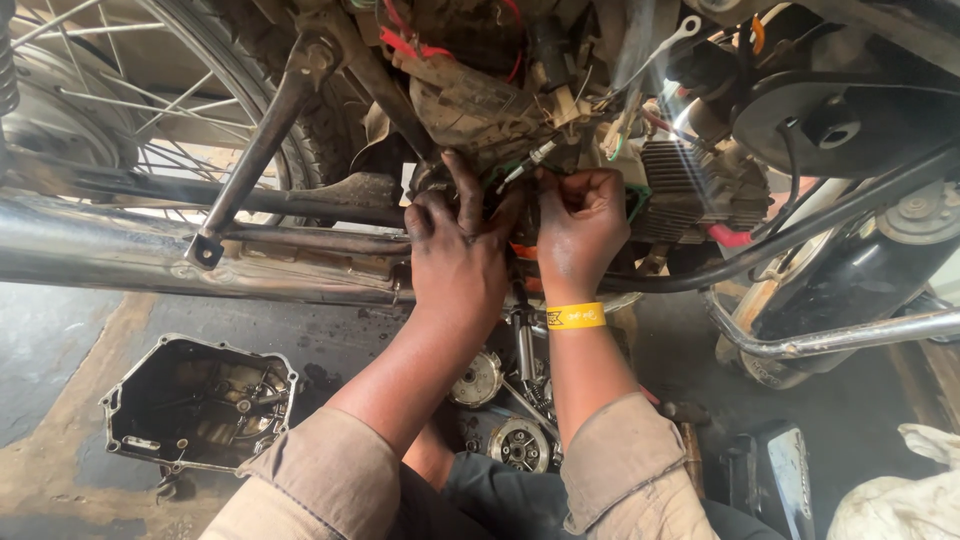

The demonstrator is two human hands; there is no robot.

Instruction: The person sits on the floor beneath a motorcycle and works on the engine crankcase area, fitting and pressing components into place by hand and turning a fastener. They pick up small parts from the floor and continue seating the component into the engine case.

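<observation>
both hands work side by side at the open side of a motorcycle engine (pixel 480 110), above the chrome exhaust pipe (pixel 120 250). the left hand (pixel 460 255) presses its greasy fingers flat into the opening, gripping nothing that shows. the right hand (pixel 580 225), with a yellow wristband (pixel 575 316), is curled narrow, pinching something too small to tell. a removed engine cover (pixel 200 405) lies on the floor, with round clutch parts (pixel 520 445) between the forearms.

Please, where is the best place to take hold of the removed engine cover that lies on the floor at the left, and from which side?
Probably by the rim of the engine cover, from above. It lies open side up, so the thin raised edge is free all round for fingers to pinch; the hollow inside holds oily parts. The left hand and right hand are both up at the engine.
</observation>
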